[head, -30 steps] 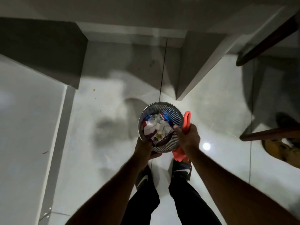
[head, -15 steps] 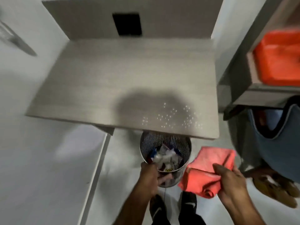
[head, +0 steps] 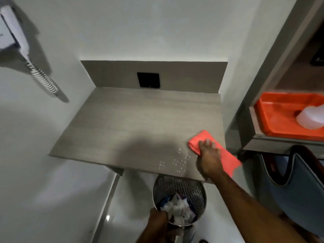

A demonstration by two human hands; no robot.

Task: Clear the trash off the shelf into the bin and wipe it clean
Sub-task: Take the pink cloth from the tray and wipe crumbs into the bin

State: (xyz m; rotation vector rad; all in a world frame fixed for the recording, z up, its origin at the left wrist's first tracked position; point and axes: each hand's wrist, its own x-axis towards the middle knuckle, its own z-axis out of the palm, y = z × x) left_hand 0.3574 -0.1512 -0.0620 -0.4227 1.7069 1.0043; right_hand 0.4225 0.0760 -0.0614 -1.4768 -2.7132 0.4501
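Shelf: grey wood-grain board fixed in a wall corner; surface bare of large litter.

Bin: round metal mesh, held just below the shelf's front edge, partly filled with crumpled wrappers.

Left hand: closed around the bin's near rim, carrying it.

Crumbs: scatter of small white specks near the shelf's front right edge, directly above the bin.

Right hand: fingers spread, palm down, pressing the cloth flat; nothing else held.

Cloth: red, folded, lying on the shelf's right front corner, its tail hanging over the edge.

Handling note: the wipe looks best made toward the front edge, herding the crumbs over the lip into the bin. Keep the bin's mouth tight under the specks; keep the cloth flat, with even pressure, so the crumbs do not scatter sideways.
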